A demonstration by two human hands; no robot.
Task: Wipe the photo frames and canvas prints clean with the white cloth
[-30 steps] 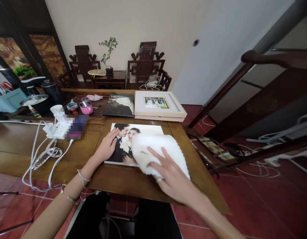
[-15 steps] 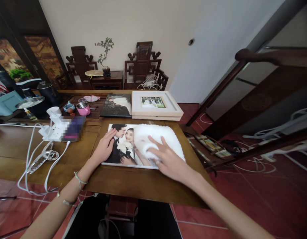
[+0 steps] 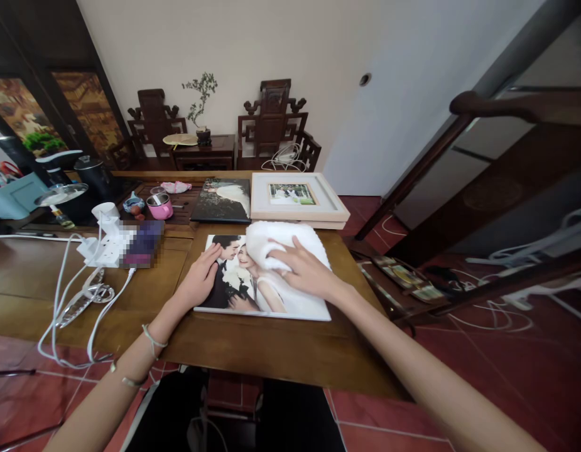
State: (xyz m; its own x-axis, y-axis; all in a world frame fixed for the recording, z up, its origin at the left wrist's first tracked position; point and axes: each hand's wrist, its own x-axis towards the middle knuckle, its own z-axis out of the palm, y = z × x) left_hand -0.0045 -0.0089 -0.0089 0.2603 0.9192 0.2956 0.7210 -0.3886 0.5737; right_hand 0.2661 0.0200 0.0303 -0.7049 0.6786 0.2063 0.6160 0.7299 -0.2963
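A flat photo panel (image 3: 238, 292) showing a couple lies on the brown wooden table (image 3: 271, 351). My left hand (image 3: 201, 275) rests flat on its left edge, fingers extended and nothing gripped. Bunched under my right hand (image 3: 302, 267) is a fluffy white cloth (image 3: 304, 235); the fingers press into it and hold it over the panel's upper right part. The panel's lower right corner shows, while its upper right area is hidden beneath the cloth.
Behind the panel lie a dark picture (image 3: 219, 201) and light-framed pictures (image 3: 335, 210). A pink cup (image 3: 159, 206), a white power strip (image 3: 114, 245) and looping cables (image 3: 59, 301) are at the left. A dark wooden rack (image 3: 412, 163) stands at the right.
My right hand and the white cloth have moved up and left across the panel, uncovering its lower right corner. My left hand stays in place on the panel.
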